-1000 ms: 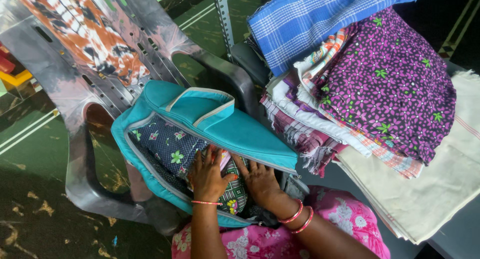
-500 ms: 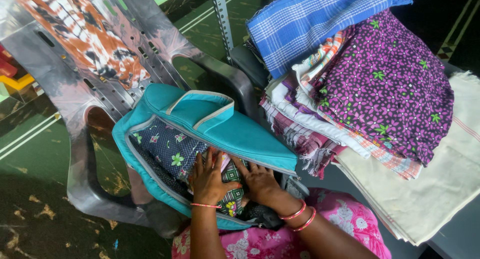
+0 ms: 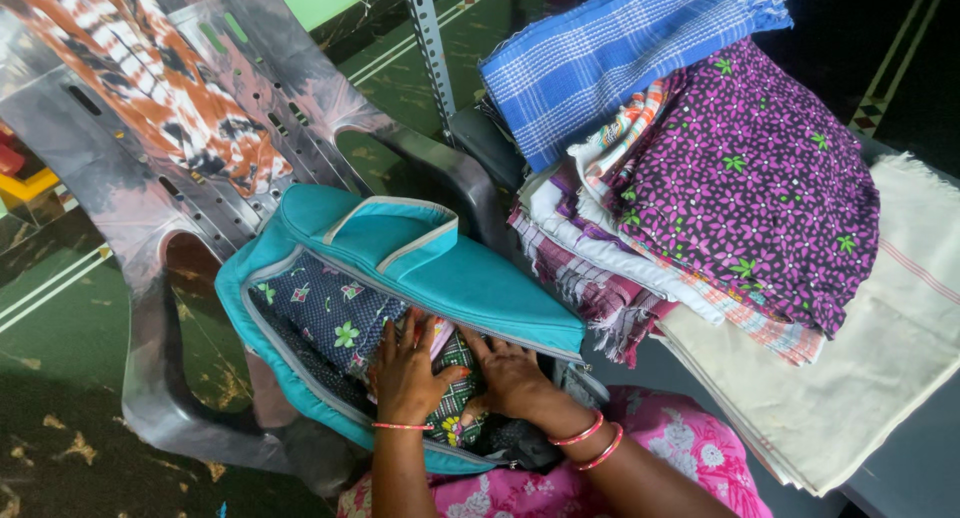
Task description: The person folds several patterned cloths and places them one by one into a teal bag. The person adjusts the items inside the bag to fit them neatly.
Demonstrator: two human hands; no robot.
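1. We see the teal bag (image 3: 400,278) lying unzipped on the grey plastic chair (image 3: 150,208).
2. Our left hand (image 3: 405,373) presses flat, fingers spread, on the folded clothes (image 3: 340,313) inside the bag.
3. Our right hand (image 3: 510,373) lies flat beside it, fingers tucked under the flap, gripping nothing.
4. A stack of folded fabrics (image 3: 700,178) sits just right of the bag.

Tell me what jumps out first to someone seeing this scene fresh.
The open teal bag on the grey plastic chair, with the left hand and right hand pressed on patterned clothes inside. To its right rises a stack of folded cloths, purple floral cloth and blue checked one uppermost.
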